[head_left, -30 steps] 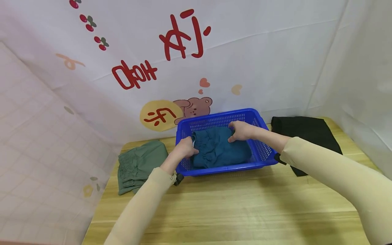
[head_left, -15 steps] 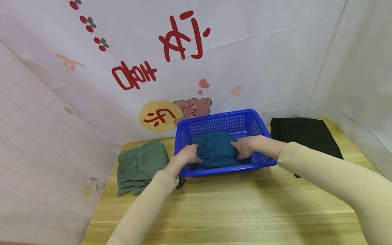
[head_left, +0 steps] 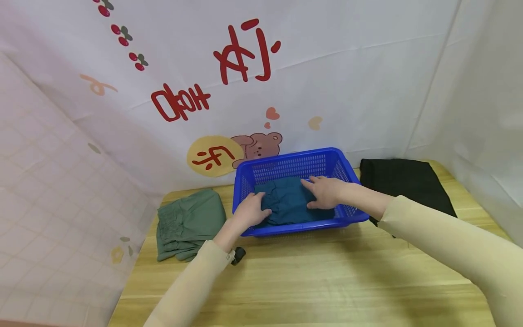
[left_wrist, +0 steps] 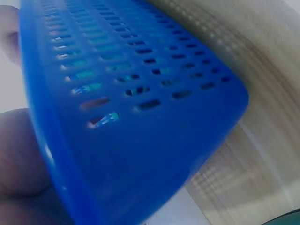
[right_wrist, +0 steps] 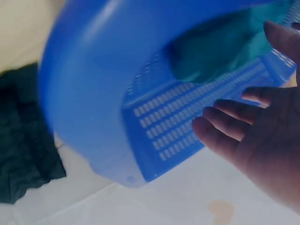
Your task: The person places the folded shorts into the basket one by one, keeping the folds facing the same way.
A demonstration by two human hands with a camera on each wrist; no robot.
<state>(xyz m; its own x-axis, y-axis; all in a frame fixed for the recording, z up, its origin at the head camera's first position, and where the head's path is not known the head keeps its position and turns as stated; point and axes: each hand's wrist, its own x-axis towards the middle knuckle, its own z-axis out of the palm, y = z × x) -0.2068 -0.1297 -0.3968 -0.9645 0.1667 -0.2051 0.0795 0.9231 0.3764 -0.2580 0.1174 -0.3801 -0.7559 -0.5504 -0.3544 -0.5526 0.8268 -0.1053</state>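
A folded teal garment with a gathered elastic waistband [head_left: 288,200] lies in the blue plastic basket [head_left: 302,225]. My left hand [head_left: 250,211] is at its waistband end, thumb and fingers spread apart, just inside the basket's left side. Over the garment's right part hovers my right hand [head_left: 327,193], its fingers extended and apart. The right wrist view shows the right hand [right_wrist: 262,126] with loose, straight fingers and nothing in them, apart from the teal cloth [right_wrist: 220,49]. In the left wrist view the basket wall [left_wrist: 140,140] hides most of the left hand.
Left of the basket, a folded green garment [head_left: 192,222] with an elastic waistband lies on the wooden table [head_left: 302,281]. A folded black cloth [head_left: 404,186] lies to the right. Behind stands a white printed curtain [head_left: 347,91], close to the basket's back.
The teal garment has shifted lower and nearer the front inside the basket. Both hands have loosened from it; the right hand has lifted and spread its fingers.
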